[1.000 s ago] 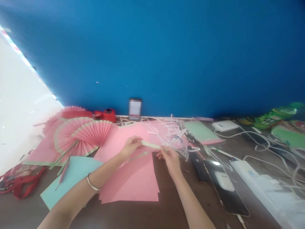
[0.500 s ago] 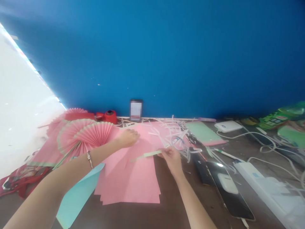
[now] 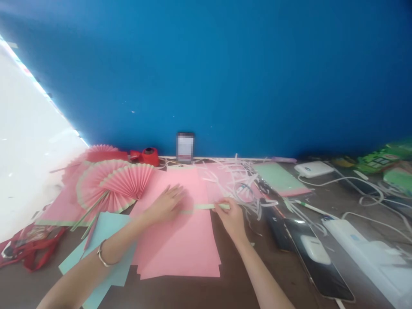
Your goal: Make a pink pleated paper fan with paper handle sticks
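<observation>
**Across the pink sheets (image 3: pixel 180 253), a pale green strip (image 3: pixel 203 207)**

The strip lies crosswise over the middle of the stacked sheets, its right part reaching toward their right-hand edge. The right hand (image 3: pixel 231 216) pinches it between thumb and fingers near that edge; a short end shows beyond the fingertips. The left hand (image 3: pixel 169 202) lies palm down over the sheets, fingers extended and slightly spread, gripping nothing visible. Its thumb side is near the strip's left end; whether the two touch cannot be told. A silver bracelet (image 3: pixel 102 254) encircles the left forearm, which crosses above turquoise paper (image 3: pixel 117 223).

Surroundings: to the left, pleated pink fans (image 3: pixel 131 182) with green borders overlap one another, and red straps (image 3: pixel 45 253) lie nearer the viewer. Behind the sheets, a phone (image 3: pixel 185 148) stands upright at the foot of a blue wall (image 3: pixel 209 77), with a red object (image 3: pixel 150 157) to its left. A tangle of narrow white strips (image 3: pixel 225 174) spreads beyond the right hand, next to a green-and-pink packet (image 3: pixel 280 178). Farther right on the dark tabletop (image 3: pixel 174 294), a white case (image 3: pixel 316 249) rests on a black phone (image 3: pixel 328 279), beside a white power strip (image 3: pixel 350 253).
</observation>
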A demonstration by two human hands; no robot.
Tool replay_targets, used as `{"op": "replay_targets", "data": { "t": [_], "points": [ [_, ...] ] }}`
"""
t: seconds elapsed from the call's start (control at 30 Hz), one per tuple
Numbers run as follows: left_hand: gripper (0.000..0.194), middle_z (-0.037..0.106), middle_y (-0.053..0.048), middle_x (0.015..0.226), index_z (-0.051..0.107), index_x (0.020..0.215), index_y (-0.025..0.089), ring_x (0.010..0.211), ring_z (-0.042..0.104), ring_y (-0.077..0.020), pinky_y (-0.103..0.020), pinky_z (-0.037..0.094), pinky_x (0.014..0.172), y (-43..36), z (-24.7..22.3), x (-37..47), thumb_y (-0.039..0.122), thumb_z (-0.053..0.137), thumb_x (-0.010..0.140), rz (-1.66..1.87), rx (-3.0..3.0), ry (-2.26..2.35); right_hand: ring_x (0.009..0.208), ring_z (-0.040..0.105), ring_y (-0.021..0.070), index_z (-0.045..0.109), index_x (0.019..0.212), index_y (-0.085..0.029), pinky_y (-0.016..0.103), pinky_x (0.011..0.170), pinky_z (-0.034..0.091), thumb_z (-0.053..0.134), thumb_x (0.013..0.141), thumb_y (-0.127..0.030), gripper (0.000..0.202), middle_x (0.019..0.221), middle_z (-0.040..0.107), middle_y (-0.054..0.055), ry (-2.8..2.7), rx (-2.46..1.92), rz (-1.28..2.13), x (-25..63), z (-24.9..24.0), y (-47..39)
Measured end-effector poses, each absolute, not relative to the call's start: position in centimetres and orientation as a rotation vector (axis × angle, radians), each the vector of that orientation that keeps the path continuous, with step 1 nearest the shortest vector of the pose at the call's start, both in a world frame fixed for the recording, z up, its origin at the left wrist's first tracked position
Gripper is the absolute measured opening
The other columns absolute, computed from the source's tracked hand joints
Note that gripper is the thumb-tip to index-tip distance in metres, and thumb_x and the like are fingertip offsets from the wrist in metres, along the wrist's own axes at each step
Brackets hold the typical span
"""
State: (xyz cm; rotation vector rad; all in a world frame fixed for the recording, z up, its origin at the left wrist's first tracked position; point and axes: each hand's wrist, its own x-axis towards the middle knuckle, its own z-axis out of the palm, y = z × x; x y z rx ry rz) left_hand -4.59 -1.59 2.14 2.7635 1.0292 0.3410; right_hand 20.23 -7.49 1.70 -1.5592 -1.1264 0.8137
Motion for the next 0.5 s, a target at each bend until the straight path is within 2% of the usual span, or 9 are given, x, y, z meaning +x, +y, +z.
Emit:
{"op": "replay_targets", "data": {
  "t": [0.1,0.2,0.33,0.5],
  "points": [
    [0.038,0.055,-0.009,0.123,0.051,0.121,0.019,0.119,0.045,-0.0216,-0.04,0.034,0.102,-2.3,1.5,-4.0,0.016,0.038,0.085,0.515,2.78,0.883,0.065,0.068,0.0229,0.054,0.076,-0.02,0.033,0.063,0.052,0.065,0.066,-0.043,0.027,0.082,0.065,0.005,-1.11,-1.539,0.869,19.9,1.6,-7.6],
    [0.032,0.06,-0.01,0.113,0.058,0.11,0.018,0.108,0.053,-0.0215,-0.036,0.043,0.092,-3.2,0.7,-3.9,0.016,0.038,0.085,0.602,2.827,0.787,0.064,0.067,0.0227,0.054,0.074,-0.02,0.034,0.064,0.053,0.065,0.066,-0.039,0.024,0.081,0.064,0.004,-1.111,-1.541,0.913,20.1,1.6,-7.9],
    [0.031,0.06,-0.011,0.109,0.058,0.109,0.016,0.104,0.054,-0.0225,-0.036,0.044,0.087,-3.7,0.6,-4.1,0.017,0.039,0.084,0.584,2.882,0.694,0.063,0.067,0.023,0.056,0.073,-0.02,0.034,0.062,0.053,0.065,0.066,-0.038,0.021,0.077,0.064,0.003,-1.146,-1.598,0.89,20.5,1.7,-7.9],
    [0.034,0.058,-0.012,0.109,0.054,0.115,0.019,0.107,0.049,-0.024,-0.04,0.039,0.091,-4.0,1.0,-3.8,0.026,0.041,0.085,0.527,2.889,0.676,0.062,0.067,0.0225,0.057,0.072,-0.021,0.032,0.061,0.053,0.066,0.065,-0.037,0.02,0.073,0.064,0.001,-1.165,-1.636,0.84,21.0,1.9,-7.8]
  ]
}}
